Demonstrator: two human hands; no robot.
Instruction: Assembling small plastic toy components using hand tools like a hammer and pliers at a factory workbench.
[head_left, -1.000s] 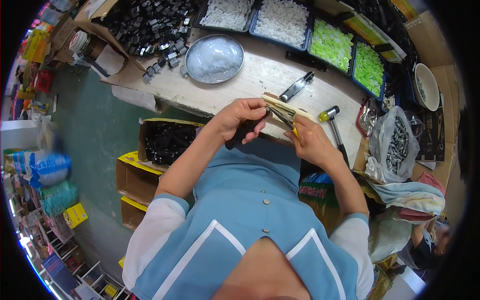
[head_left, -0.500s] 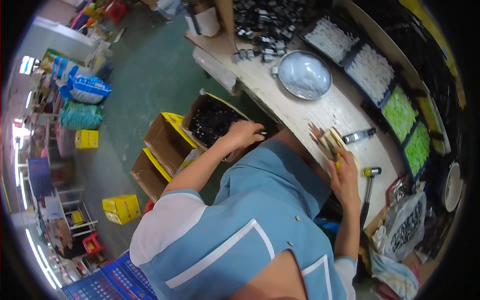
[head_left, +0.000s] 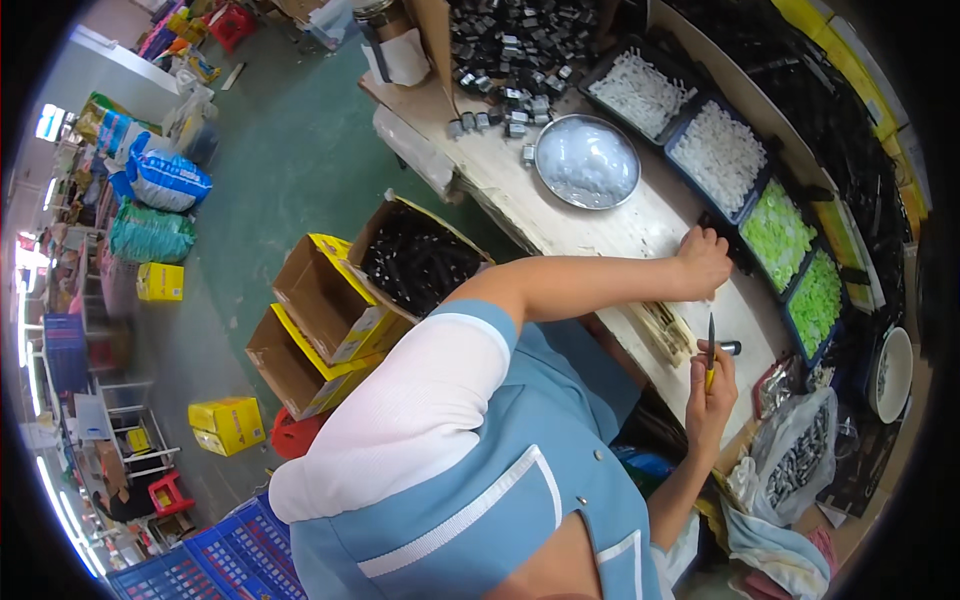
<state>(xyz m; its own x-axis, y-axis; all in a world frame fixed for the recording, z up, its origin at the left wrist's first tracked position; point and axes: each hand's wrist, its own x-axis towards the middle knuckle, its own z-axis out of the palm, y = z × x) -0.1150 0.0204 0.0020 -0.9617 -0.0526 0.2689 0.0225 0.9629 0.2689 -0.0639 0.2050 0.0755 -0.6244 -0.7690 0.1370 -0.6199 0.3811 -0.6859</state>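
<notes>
My left hand [head_left: 707, 262] reaches across the workbench, its fingers curled down near the tray of green parts [head_left: 776, 228]. Whatever is in or under those fingers is hidden. My right hand [head_left: 711, 392] is closed round a slim pointed tool [head_left: 711, 372] with a yellow handle and dark tip, which points away from me. Beside it, at the bench's near edge, lies a pale, narrow wooden block [head_left: 664, 334]. Behind the right hand, part of a hammer head [head_left: 732, 348] shows.
A round metal dish [head_left: 587, 162] stands near loose black-and-silver parts [head_left: 520, 55]. Trays of white parts [head_left: 716, 157] line the back. A clear bag of metal pieces [head_left: 793, 455] sits at right. An open carton of black parts [head_left: 415, 260] and brown cartons [head_left: 325, 290] stand left of the bench.
My left hand has left the carton of black parts and crossed right over the bench. The right hand has drawn the pointed tool away from the wooden block, toward me.
</notes>
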